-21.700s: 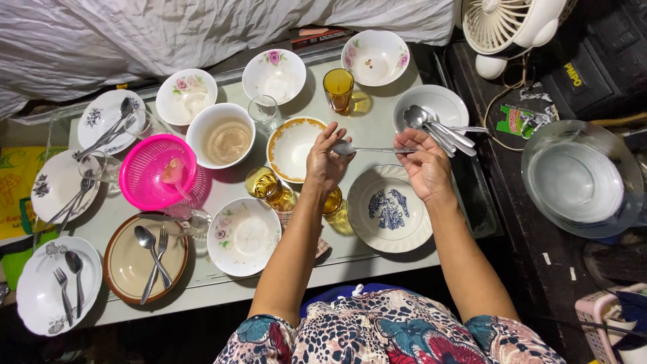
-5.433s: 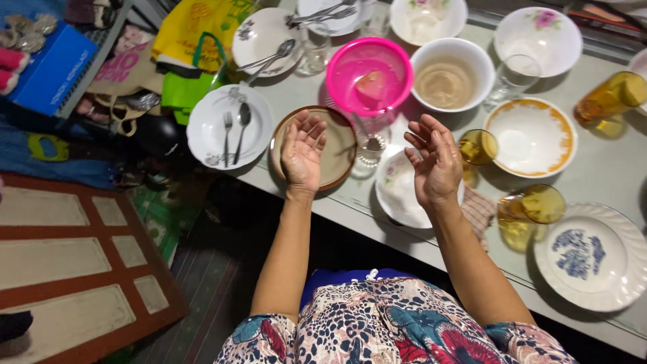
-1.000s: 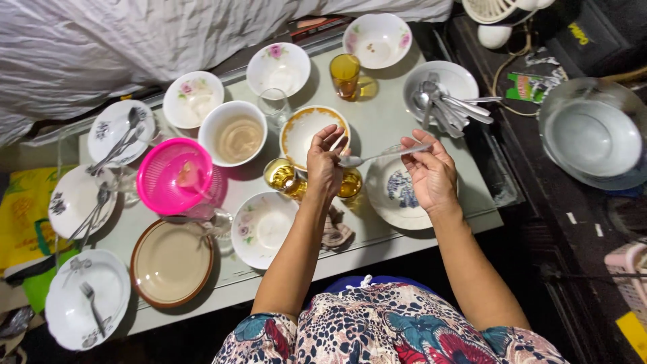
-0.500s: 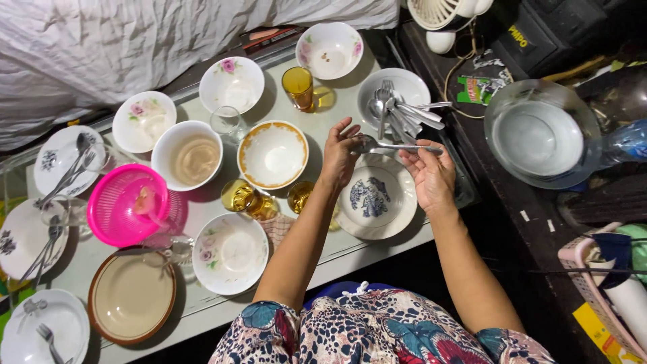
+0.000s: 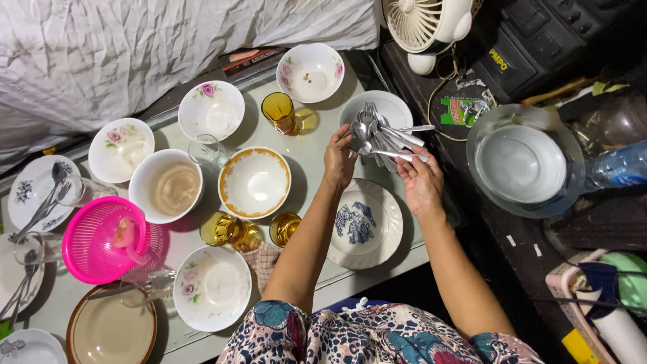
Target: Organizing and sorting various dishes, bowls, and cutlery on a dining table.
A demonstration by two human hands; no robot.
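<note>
Head view: a spoon (image 5: 391,154) is pinched by the handle in the right hand (image 5: 419,180), its bowl end touched by the fingers of the left hand (image 5: 339,158). Both hands are held over the white plate (image 5: 394,106) stacked with cutlery (image 5: 376,128) at the worktop (image 5: 313,138) far edge. A blue-patterned plate (image 5: 365,224) lies just below the hands. An orange-rimmed bowl (image 5: 255,183) sits beside the left wrist.

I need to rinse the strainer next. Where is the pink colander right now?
The pink colander sits on the table's left side in the head view, below the white bowl of brownish liquid and above the brown-rimmed plate.
</note>
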